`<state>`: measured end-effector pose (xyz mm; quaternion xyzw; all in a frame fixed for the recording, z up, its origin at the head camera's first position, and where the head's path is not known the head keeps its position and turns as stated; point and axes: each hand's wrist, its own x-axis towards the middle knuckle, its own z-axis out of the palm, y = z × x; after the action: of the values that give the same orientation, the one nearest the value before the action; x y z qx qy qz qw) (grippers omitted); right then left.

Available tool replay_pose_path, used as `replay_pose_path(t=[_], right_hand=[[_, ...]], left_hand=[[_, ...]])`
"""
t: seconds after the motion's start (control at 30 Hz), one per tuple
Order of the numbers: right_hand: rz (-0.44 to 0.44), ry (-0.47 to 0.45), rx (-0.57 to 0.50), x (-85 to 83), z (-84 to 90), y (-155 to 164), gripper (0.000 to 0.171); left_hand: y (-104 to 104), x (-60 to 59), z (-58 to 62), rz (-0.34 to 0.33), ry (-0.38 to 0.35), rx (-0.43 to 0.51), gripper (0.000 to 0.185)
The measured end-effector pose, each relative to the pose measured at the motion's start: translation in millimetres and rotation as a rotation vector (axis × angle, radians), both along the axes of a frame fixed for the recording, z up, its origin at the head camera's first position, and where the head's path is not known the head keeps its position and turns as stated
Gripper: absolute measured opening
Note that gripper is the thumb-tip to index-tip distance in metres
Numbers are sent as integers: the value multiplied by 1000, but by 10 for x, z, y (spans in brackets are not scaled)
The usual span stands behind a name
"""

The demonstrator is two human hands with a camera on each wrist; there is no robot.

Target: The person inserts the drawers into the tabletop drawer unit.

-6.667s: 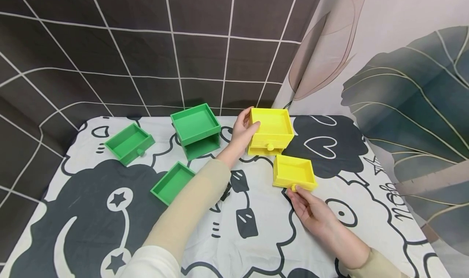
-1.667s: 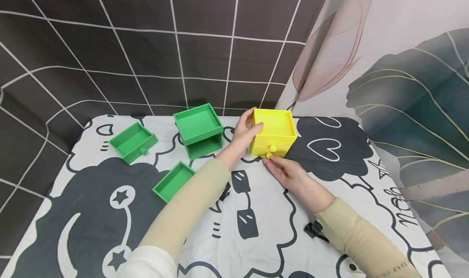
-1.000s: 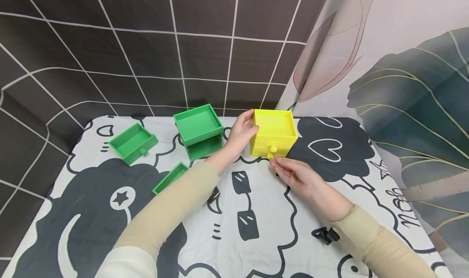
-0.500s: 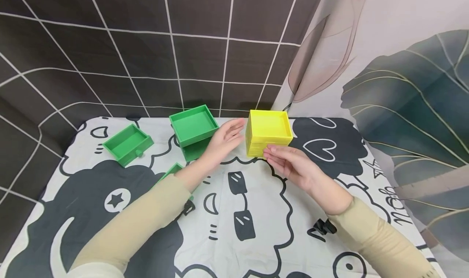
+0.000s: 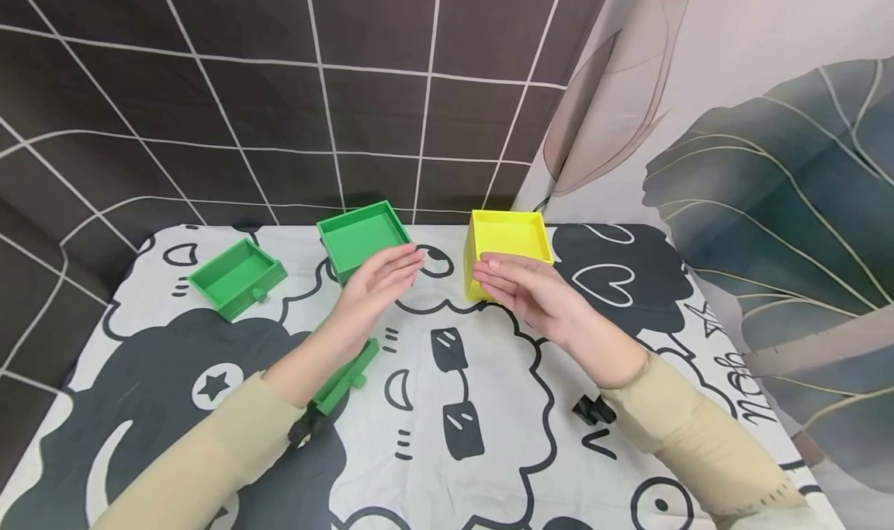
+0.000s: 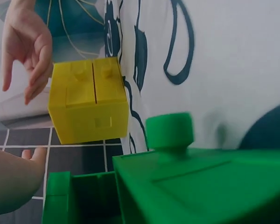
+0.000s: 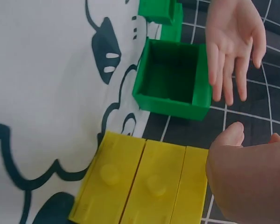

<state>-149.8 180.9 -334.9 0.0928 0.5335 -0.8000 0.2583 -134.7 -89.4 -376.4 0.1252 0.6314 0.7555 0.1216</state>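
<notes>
A small yellow drawer cabinet point(image 5: 513, 233) stands at the back of the table, both drawers flush in the right wrist view. My right hand point(image 5: 527, 291) hovers just in front of it, overlapping its front, fingers extended and holding nothing. My left hand point(image 5: 377, 285) is in front of the green cabinet point(image 5: 359, 239), fingers extended, nothing held. That cabinet's front compartment point(image 7: 170, 77) is hollow. One green drawer point(image 5: 237, 278) lies to its left. Partly hidden under my left forearm is a second green drawer point(image 5: 345, 379), its knob point(image 6: 169, 130) large in the left wrist view.
A white cloth point(image 5: 412, 483) with black cartoon prints covers the table. Behind it hangs a dark grid-patterned curtain point(image 5: 377, 111); a leaf-patterned one point(image 5: 789, 204) hangs at the right. Small black devices point(image 5: 594, 410) sit by both wrists.
The lower yellow drawer went from the cloth into the yellow cabinet, moved by my right hand, which then let go of the knob. My left hand left the yellow cabinet and moved left.
</notes>
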Motion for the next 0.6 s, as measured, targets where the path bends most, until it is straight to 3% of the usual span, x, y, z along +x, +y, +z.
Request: replay_pose_path(t=[0.13, 0.33, 0.5, 0.6], right_hand=[[45, 40, 26, -54, 34, -116, 51], [78, 99, 69, -127, 77, -292, 53], [62, 168, 111, -188, 79, -448, 51], [43, 211, 112, -229, 62, -543, 49]], left_hand=[[-96, 146, -45, -2, -81, -1, 55], [-213, 408, -125, -19, -136, 26, 56], [-274, 606, -186, -91, -174, 155, 57], [-299, 707, -207, -124, -240, 261, 59]])
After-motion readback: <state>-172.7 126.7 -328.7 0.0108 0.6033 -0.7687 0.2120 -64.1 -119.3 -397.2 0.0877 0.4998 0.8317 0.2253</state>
